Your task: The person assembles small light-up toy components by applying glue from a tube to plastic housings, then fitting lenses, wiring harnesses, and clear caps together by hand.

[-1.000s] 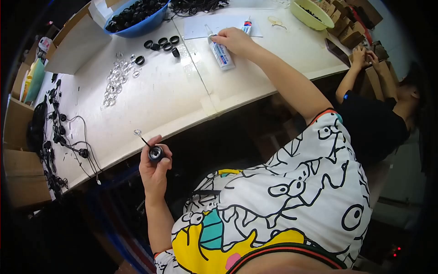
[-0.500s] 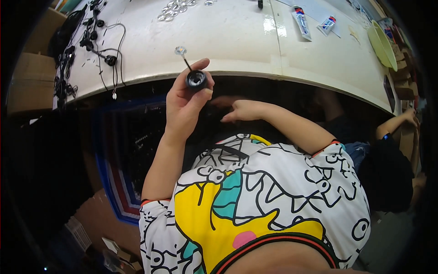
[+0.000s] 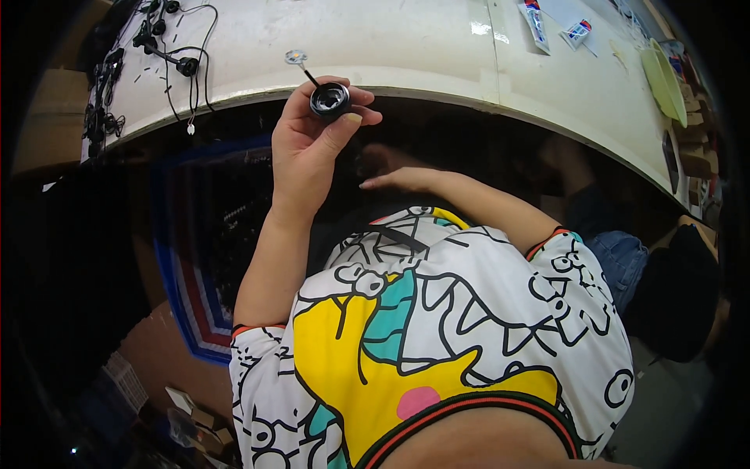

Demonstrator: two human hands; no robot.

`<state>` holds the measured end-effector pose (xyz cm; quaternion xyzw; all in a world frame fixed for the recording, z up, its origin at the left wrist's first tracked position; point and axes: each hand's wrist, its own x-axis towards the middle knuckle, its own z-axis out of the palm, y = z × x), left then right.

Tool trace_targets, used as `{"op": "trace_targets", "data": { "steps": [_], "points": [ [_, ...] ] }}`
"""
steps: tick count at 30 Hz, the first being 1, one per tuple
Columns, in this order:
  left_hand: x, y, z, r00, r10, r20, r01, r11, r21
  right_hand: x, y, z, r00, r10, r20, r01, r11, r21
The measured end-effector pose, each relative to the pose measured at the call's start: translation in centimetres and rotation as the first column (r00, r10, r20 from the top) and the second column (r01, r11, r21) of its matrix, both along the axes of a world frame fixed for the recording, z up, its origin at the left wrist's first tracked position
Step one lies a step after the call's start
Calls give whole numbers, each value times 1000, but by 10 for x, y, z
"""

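My left hand (image 3: 301, 148) is closed on a small round black lamp housing (image 3: 330, 99), held just off the table's front edge with its open end showing a pale inside. A short black lead rises from it to a little round, clear-looking disc with a yellowish centre (image 3: 296, 57). Lower and to the right, my right hand (image 3: 398, 177) is in the shadow below the table edge. Its thumb stands apart from the dim, blurred fingers, and I see nothing held there.
Black cables with round sockets (image 3: 186, 66) lie on the white table (image 3: 406, 47) at the left. Two tubes (image 3: 536, 27) and a light green basin (image 3: 662, 82) are at the right. A blue, white and red striped bag (image 3: 187, 305) stands below, left. Another person's dark clothing (image 3: 672, 301) shows far right.
My left hand has moved up with the housing, and its fingers have shifted around it. My right hand has moved slightly left and up. The view has shifted, putting the clear discs out of sight.
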<state>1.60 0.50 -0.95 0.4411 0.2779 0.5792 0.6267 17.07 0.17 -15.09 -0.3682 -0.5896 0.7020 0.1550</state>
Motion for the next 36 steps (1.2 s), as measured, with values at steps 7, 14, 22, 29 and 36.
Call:
{"op": "trace_targets", "data": {
  "steps": [7, 14, 22, 29, 36],
  "points": [
    [-5, -6, 16, 930, 91, -355, -63, 994, 91, 6, 13, 15, 927, 111, 358, -90, 993, -73],
    [-11, -5, 20, 949, -117, -292, 101, 992, -71, 12, 1, 12, 972, -88, 219, 112, 989, -99],
    [-13, -6, 20, 895, -50, -443, 97, 992, 83, 24, -14, -16, 956, -285, 66, 291, 950, -112],
    [-15, -10, 25, 848, -195, -492, 237, 971, 23, 32, -10, -42, 981, -130, 145, 126, 991, 39],
    [-23, -9, 22, 804, -383, -456, 384, 919, -95, 33, -12, -49, 973, -172, 155, 174, 985, 5]
  ]
}}
